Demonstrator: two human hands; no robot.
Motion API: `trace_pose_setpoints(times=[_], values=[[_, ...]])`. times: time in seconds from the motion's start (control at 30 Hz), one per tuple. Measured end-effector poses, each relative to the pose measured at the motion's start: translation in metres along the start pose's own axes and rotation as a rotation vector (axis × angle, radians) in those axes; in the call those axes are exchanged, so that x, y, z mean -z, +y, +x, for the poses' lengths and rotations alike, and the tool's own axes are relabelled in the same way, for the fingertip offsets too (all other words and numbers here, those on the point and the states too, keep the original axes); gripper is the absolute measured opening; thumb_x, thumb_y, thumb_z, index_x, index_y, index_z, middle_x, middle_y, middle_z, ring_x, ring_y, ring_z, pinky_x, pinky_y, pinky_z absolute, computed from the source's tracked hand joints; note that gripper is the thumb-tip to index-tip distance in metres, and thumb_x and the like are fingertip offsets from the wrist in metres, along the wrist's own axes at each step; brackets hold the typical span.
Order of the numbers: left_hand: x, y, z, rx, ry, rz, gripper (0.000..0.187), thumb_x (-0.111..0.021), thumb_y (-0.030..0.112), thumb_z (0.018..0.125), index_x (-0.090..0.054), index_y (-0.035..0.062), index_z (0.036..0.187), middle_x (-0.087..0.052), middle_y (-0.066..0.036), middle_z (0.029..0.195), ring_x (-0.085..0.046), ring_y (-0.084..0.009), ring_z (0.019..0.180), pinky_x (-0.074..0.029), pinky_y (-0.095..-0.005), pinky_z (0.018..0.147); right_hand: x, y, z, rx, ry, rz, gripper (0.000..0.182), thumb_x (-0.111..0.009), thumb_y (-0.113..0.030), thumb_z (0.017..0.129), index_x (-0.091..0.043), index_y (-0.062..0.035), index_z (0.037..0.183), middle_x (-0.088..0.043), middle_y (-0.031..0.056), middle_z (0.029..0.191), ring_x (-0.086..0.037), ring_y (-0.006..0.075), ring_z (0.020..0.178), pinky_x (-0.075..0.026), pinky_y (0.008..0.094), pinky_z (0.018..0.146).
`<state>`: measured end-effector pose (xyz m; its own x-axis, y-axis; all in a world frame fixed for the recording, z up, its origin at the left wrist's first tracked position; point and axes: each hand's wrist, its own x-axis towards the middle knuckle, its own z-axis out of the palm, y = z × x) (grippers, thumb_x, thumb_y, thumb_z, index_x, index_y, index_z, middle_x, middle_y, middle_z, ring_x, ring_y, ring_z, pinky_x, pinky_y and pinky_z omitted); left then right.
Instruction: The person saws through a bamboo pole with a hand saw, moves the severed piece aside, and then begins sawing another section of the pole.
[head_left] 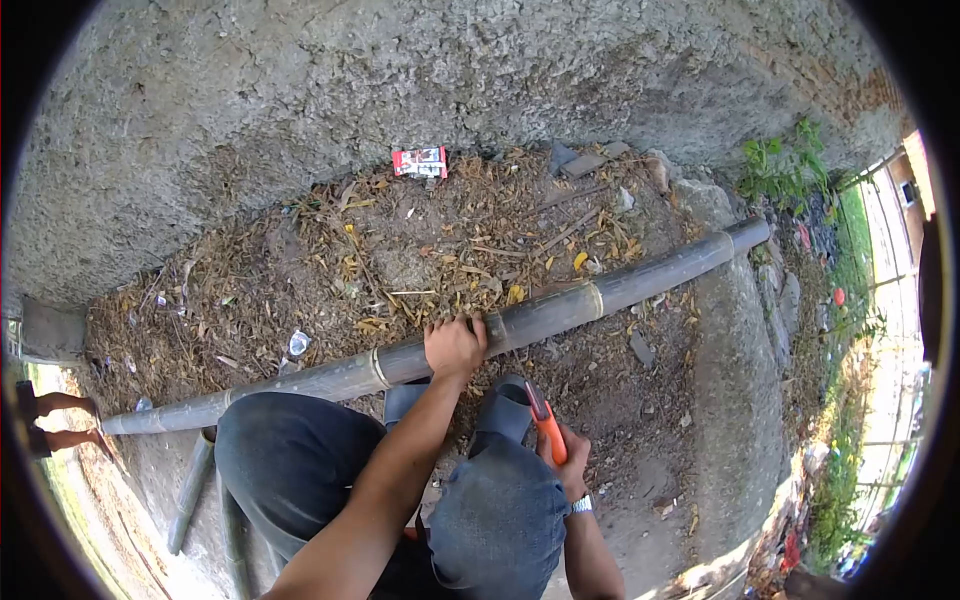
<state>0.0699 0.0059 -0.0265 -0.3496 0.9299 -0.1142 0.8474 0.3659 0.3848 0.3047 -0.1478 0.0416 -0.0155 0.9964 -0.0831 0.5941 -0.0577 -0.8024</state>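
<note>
A long grey-green bamboo pole (545,312) with pale node rings lies slantwise across the view, from lower left to upper right. My left hand (455,346) grips it from above near its middle, the fingers curled over its far side. Beside my right knee, my right hand (568,462) is closed round the handle of an orange-handled tool (550,437). Its narrow, dark reddish end points up toward the pole and stays apart from it. The tool's exact kind is hard to make out from this angle. My bent knees and grey boots (507,410) are just below the pole.
A rough earthen wall (400,80) rises at the back. Dry leaves, a red-and-white wrapper (420,162) and a crumpled clear plastic piece (299,343) litter the ground. More bamboo (190,495) lies lower left. Another person's feet (62,420) show at far left. A raised ledge (740,390) runs along the right.
</note>
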Motion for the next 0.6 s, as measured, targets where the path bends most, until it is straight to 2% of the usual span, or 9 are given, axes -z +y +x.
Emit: trace_pose_setpoints(times=[0.03, 0.1, 0.17, 0.27, 0.33, 0.4, 0.5, 0.57, 0.6], values=[[0.007, 0.002, 0.004, 0.038, -0.078, -0.029, 0.048, -0.047, 0.042, 0.103, -0.077, 0.0047, 0.103, -0.077, -0.021, 0.105, -0.071, -0.0365, 0.108, -0.047, -0.0483, 0.105, 0.003, -0.006, 0.006, -0.019, 0.029, 0.001, 0.020, -0.071, -0.019, 0.093, -0.068, -0.0032, 0.081, -0.061, 0.0143, 0.061, -0.063, 0.0253, 0.051, -0.047, 0.0371, 0.052], [0.004, 0.003, 0.003, 0.037, -0.110, 0.001, 0.046, -0.047, 0.042, 0.103, -0.077, 0.0071, 0.103, -0.077, -0.020, 0.102, -0.071, -0.0376, 0.105, -0.049, -0.0486, 0.102, 0.023, -0.013, -0.014, -0.042, -0.051, 0.127, 0.024, -0.071, -0.021, 0.095, -0.070, 0.0028, 0.090, -0.058, 0.0034, 0.064, -0.052, 0.0083, 0.059, -0.043, 0.0314, 0.053], [-0.008, 0.000, 0.002, 0.027, -0.004, 0.044, 0.043, -0.048, 0.041, 0.102, -0.077, 0.0088, 0.103, -0.077, -0.021, 0.097, -0.072, -0.0396, 0.099, -0.050, -0.0491, 0.099, 0.038, 0.025, -0.090, -0.063, -0.040, 0.060, 0.019, -0.067, -0.017, 0.094, -0.074, 0.0000, 0.094, -0.060, 0.0119, 0.062, -0.062, 0.0181, 0.053, -0.047, 0.0322, 0.054], [-0.010, 0.002, -0.002, -0.039, 0.075, 0.028, 0.047, -0.046, 0.041, 0.103, -0.075, 0.0032, 0.102, -0.077, -0.020, 0.103, -0.072, -0.0370, 0.104, -0.048, -0.0481, 0.103, 0.055, 0.004, -0.118, 0.046, -0.025, 0.061, 0.018, -0.066, -0.016, 0.093, -0.074, -0.0005, 0.094, -0.064, 0.0141, 0.063, -0.067, 0.0247, 0.054, -0.049, 0.0334, 0.054], [-0.010, 0.000, -0.003, -0.108, 0.057, 0.074, 0.045, -0.047, 0.041, 0.103, -0.075, 0.0058, 0.101, -0.077, -0.020, 0.101, -0.071, -0.0374, 0.104, -0.048, -0.0482, 0.102, 0.032, -0.006, -0.072, 0.033, 0.019, 0.119, 0.017, -0.068, -0.018, 0.092, -0.075, -0.0028, 0.095, -0.065, 0.0160, 0.064, -0.067, 0.0285, 0.054, -0.050, 0.0356, 0.053], [-0.004, 0.005, -0.004, -0.030, -0.005, 0.070, 0.044, -0.047, 0.042, 0.103, -0.076, 0.0084, 0.104, -0.077, -0.020, 0.097, -0.072, -0.0386, 0.099, -0.050, -0.0489, 0.098, -0.002, 0.001, -0.006, 0.072, 0.026, 0.139, 0.021, -0.074, -0.021, 0.088, -0.075, -0.0043, 0.100, -0.066, 0.0170, 0.067, -0.070, 0.0343, 0.059, -0.055, 0.0406, 0.059], [0.002, 0.010, 0.000, 0.040, -0.072, 0.112, 0.046, -0.048, 0.044, 0.103, -0.078, 0.0093, 0.105, -0.077, -0.021, 0.092, -0.074, -0.0409, 0.092, -0.052, -0.0507, 0.095, 0.006, -0.003, 0.004, 0.069, -0.075, 0.144, 0.025, -0.074, -0.020, 0.088, -0.076, -0.0040, 0.107, -0.066, 0.0175, 0.068, -0.070, 0.0366, 0.061, -0.057, 0.0414, 0.061], [-0.001, 0.010, 0.003, 0.090, -0.044, 0.114, 0.049, -0.048, 0.045, 0.103, -0.079, 0.0077, 0.102, -0.077, -0.023, 0.095, -0.074, -0.0410, 0.095, -0.052, -0.0503, 0.097, 0.037, 0.011, -0.064, -0.008, -0.028, 0.154, 0.023, -0.073, -0.018, 0.087, -0.076, -0.0045, 0.105, -0.067, 0.0176, 0.068, -0.070, 0.0375, 0.062, -0.058, 0.0434, 0.063], [-0.010, 0.007, 0.001, 0.091, -0.034, 0.103, 0.049, -0.048, 0.045, 0.103, -0.079, 0.0077, 0.102, -0.077, -0.023, 0.095, -0.074, -0.0410, 0.095, -0.052, -0.0503, 0.097, 0.047, 0.031, -0.100, 0.132, 0.038, 0.132, 0.023, -0.072, -0.018, 0.087, -0.077, -0.0047, 0.105, -0.067, 0.0179, 0.069, -0.071, 0.0366, 0.063, -0.058, 0.0438, 0.064]])
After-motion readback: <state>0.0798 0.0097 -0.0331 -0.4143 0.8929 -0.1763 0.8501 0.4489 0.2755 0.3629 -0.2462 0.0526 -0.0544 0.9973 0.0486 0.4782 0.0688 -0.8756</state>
